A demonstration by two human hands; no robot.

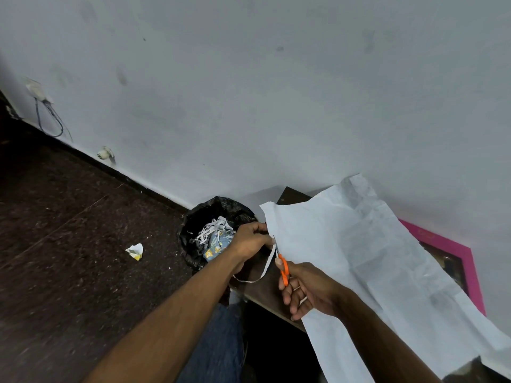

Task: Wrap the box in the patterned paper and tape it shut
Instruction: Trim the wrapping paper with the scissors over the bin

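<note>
Your right hand works the orange scissors, grip closed through the handles; your left hand pinches the trimmed strip. Keep the paper taut over the counter's left edge. The box isn't visible.

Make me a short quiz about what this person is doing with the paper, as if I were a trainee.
1. True or false: the right hand holds orange-handled scissors.
2. What does the left hand pinch: A) a tape roll, B) the edge of the paper sheet, C) the pink frame?
3. What sits on the floor just beyond the left hand, holding paper scraps?

Key: 1 true. 2 B. 3 a bin with a black liner.
</note>
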